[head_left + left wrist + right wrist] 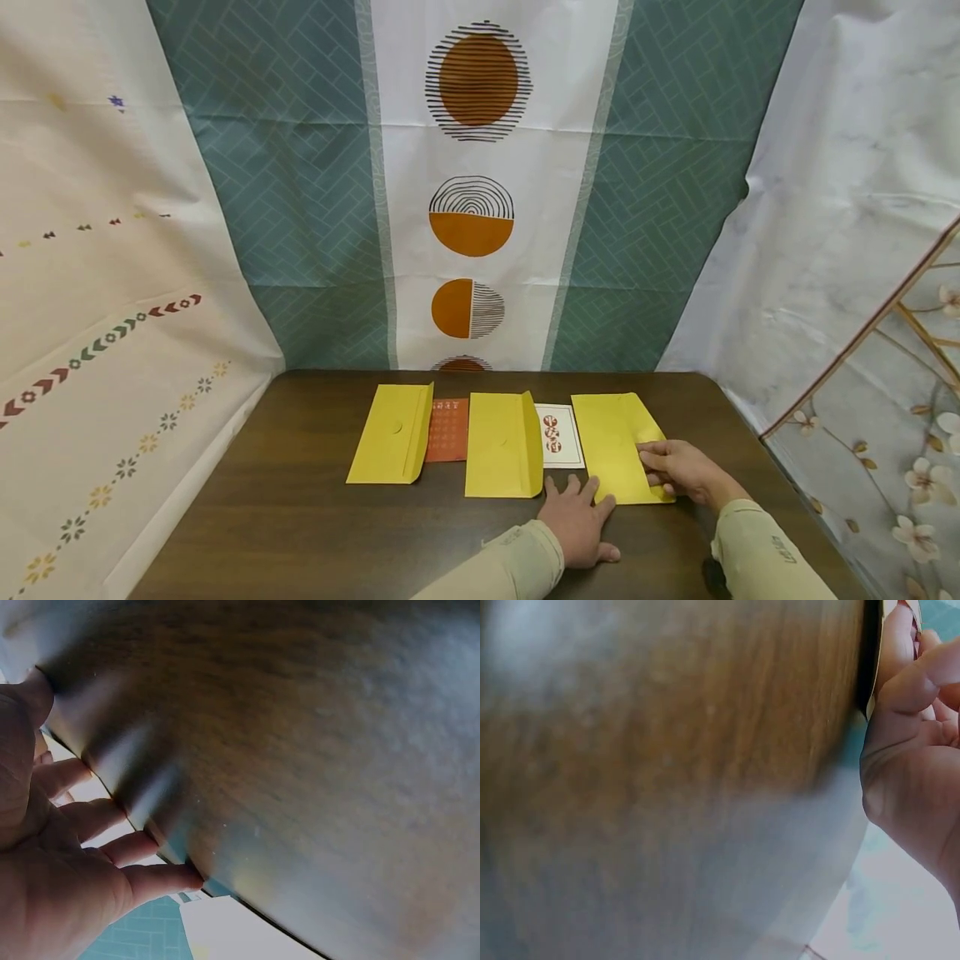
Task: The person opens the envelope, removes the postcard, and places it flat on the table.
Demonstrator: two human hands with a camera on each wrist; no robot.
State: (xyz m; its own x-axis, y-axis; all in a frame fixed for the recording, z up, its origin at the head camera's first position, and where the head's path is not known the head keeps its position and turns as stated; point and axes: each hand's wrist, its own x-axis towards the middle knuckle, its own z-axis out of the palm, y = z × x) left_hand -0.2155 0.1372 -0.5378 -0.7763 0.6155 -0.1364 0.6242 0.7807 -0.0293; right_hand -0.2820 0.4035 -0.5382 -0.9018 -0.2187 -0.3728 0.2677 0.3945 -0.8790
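Three yellow envelopes lie in a row on the dark wooden table in the head view. My right hand point(684, 472) is at the open flap side of the right envelope point(609, 446), fingers curled and pinching its edge. In the right wrist view, the thumb and fingers point(894, 656) meet at the envelope's thin edge, partly cut off by the frame. My left hand point(576, 527) rests on the table with fingers spread, its fingertips by the envelope's lower left corner. The left wrist view shows those fingers point(94, 817) straight against the tabletop.
The middle envelope point(495, 446) and left envelope point(384, 433) have their flaps to the right. A red printed card point(448, 429) lies between them. A white card with red marks point(562, 442) sits left of the right envelope. Patterned cloths point(300, 167) hang around the table point(300, 500).
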